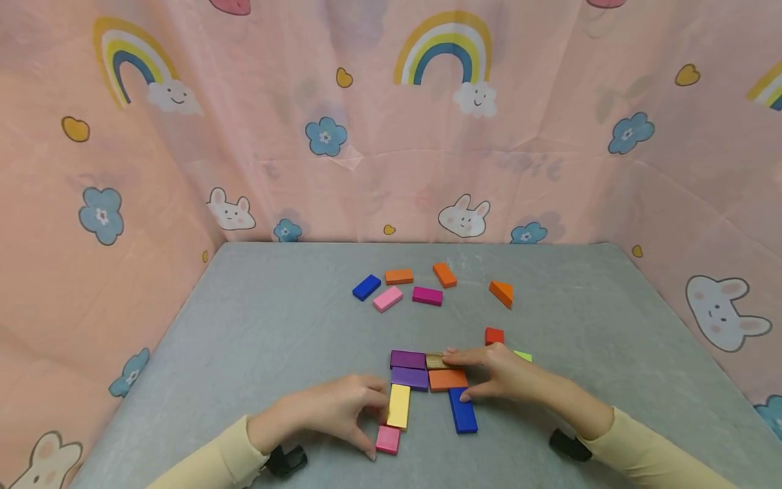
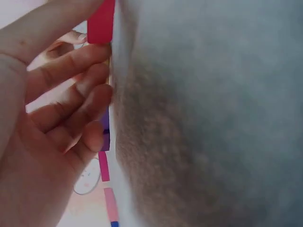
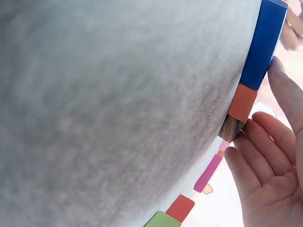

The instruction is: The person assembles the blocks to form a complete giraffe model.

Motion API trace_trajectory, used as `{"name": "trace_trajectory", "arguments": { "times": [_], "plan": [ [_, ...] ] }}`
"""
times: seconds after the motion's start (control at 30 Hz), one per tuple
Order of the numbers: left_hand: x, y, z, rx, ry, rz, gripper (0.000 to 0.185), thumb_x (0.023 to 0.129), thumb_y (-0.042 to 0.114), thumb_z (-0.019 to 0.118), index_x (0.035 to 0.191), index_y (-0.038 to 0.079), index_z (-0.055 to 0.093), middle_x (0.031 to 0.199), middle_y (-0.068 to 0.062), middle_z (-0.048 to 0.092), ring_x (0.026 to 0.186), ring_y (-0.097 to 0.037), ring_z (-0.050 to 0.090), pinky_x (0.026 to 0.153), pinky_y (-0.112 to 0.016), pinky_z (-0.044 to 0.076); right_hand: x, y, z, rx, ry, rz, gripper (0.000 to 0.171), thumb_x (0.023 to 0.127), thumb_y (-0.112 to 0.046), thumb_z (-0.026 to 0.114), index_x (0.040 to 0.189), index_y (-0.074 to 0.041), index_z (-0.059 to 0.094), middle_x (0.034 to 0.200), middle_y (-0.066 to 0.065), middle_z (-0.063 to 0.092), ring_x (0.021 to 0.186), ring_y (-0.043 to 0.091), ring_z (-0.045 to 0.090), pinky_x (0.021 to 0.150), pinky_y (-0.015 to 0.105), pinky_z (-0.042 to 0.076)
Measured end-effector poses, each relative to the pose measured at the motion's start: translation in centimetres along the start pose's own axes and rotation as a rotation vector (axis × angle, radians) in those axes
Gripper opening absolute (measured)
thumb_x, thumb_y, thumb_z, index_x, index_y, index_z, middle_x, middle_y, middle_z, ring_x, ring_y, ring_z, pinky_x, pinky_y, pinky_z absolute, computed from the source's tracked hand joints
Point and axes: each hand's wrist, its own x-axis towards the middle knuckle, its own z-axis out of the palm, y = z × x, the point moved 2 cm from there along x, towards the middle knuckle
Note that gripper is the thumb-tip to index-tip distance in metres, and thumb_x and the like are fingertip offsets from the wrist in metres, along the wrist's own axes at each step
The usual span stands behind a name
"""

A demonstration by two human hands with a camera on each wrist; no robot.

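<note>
In the head view, my left hand [image 1: 347, 409] bends beside the yellow block [image 1: 399, 406] and the pinkish-red block [image 1: 387, 440] below it. Thumb and index fingertip lie close to the pinkish-red block [image 2: 101, 23] in the left wrist view, without a clear grip. My right hand [image 1: 502, 372] reaches over the other side, its fingertips on the wood-grained block [image 1: 435, 361] and its thumb at the long blue block [image 1: 464, 415]. An orange block [image 1: 448, 380] lies between those two. Two purple blocks [image 1: 408, 360] adjoin them on the left, above the yellow one.
Farther back lie a blue block [image 1: 366, 288], a light pink block [image 1: 387, 299], a magenta block [image 1: 427, 296], orange blocks [image 1: 399, 276] and an orange triangle [image 1: 502, 293]. Behind the right hand sit a red block [image 1: 494, 336] and a partly hidden green block [image 1: 523, 356]. Pink curtains surround the grey table [image 1: 275, 305].
</note>
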Motion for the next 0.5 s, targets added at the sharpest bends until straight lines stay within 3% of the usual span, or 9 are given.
{"name": "trace_trajectory", "arguments": {
  "times": [0.23, 0.5],
  "plan": [
    [-0.2, -1.2, 0.3, -0.146, -0.011, -0.050, 0.029, 0.075, 0.039, 0.079, 0.086, 0.017, 0.063, 0.085, 0.008, 0.055, 0.075, 0.001, 0.050, 0.065, -0.011, 0.046, 0.0, -0.1, 0.0, -0.004, 0.004, -0.012, 0.063, 0.080, -0.041, 0.073, 0.133, -0.011, 0.057, 0.133, 0.005, 0.058, 0.123, 0.020, 0.055, 0.094, 0.038, 0.050],
    [0.0, -1.1, 0.3, -0.107, -0.013, -0.024, 0.032, 0.074, 0.042, 0.079, 0.085, 0.018, 0.062, 0.082, 0.008, 0.053, 0.072, 0.003, 0.048, 0.061, -0.009, 0.043, 0.0, -0.1, 0.0, -0.018, 0.018, -0.023, 0.064, 0.080, -0.044, 0.071, 0.132, -0.010, 0.057, 0.132, 0.006, 0.058, 0.121, 0.022, 0.056, 0.093, 0.039, 0.050]
  ]
}}
